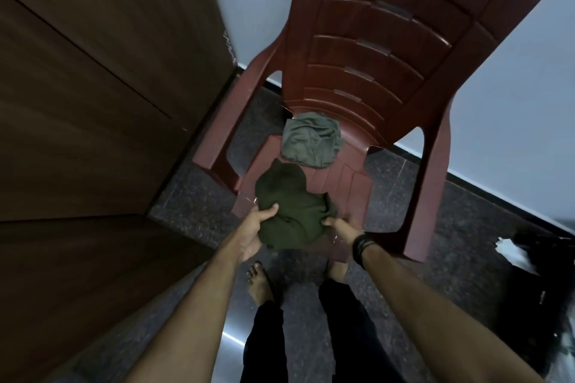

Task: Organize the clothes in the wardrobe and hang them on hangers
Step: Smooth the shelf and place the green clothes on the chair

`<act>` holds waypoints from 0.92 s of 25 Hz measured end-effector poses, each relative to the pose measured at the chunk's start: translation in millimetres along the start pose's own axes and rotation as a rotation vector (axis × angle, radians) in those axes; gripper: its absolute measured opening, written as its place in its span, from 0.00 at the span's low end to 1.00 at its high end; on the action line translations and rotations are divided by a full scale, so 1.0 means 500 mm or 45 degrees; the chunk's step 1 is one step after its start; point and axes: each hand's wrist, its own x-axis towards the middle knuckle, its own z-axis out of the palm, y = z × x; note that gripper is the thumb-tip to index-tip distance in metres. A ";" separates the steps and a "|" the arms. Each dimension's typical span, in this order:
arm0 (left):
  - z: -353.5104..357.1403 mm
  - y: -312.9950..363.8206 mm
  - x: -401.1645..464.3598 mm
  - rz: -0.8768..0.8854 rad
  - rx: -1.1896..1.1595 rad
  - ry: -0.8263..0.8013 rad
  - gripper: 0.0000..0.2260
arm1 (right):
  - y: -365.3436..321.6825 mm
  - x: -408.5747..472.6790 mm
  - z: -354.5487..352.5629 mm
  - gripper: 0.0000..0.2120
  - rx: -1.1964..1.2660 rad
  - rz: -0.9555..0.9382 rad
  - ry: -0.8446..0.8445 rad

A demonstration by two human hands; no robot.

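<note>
A dark green garment (291,205), bunched up, is held over the front of a red plastic chair's seat (342,177). My left hand (253,232) grips its left edge, thumb on top. My right hand (340,227), with a dark band on the wrist, pinches its right edge. A crumpled grey-green garment (311,141) lies further back on the seat, apart from my hands. No hanger is in view.
The brown wooden wardrobe (93,87) fills the left side, its door shut, close to the chair's left arm. A white wall stands behind the chair. My bare feet (259,284) are on the speckled dark floor. Dark clutter with something white (516,253) lies at the right.
</note>
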 end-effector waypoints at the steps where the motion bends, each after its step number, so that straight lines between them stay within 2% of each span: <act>1: 0.006 0.013 -0.024 0.013 0.031 -0.043 0.16 | -0.003 -0.019 0.003 0.29 -0.056 -0.138 0.060; 2: 0.011 0.030 -0.052 0.026 0.060 -0.088 0.16 | -0.013 -0.051 0.009 0.33 -0.094 -0.273 0.051; 4: 0.024 0.062 -0.111 0.049 0.092 -0.150 0.13 | -0.043 -0.119 0.027 0.33 -0.120 -0.409 0.009; 7: 0.039 0.105 -0.219 0.151 0.072 -0.187 0.11 | -0.088 -0.251 0.056 0.28 0.170 -0.257 -0.014; 9: 0.050 0.123 -0.296 0.222 0.010 -0.215 0.14 | -0.081 -0.337 0.079 0.25 0.441 -0.114 -0.176; 11: 0.054 0.124 -0.368 0.290 -0.080 -0.259 0.19 | -0.049 -0.414 0.105 0.39 0.580 0.073 -0.303; 13: 0.052 0.103 -0.451 0.351 -0.185 -0.247 0.20 | -0.030 -0.490 0.128 0.45 0.687 0.053 -0.464; 16: 0.041 0.059 -0.553 0.449 -0.277 -0.249 0.21 | -0.046 -0.578 0.162 0.38 0.906 -0.055 -0.738; 19: -0.001 -0.007 -0.636 0.585 -0.428 -0.148 0.18 | -0.043 -0.608 0.186 0.25 0.817 -0.111 -0.966; 23: -0.073 -0.117 -0.728 0.677 -0.553 -0.003 0.12 | 0.000 -0.643 0.205 0.19 0.568 -0.105 -1.092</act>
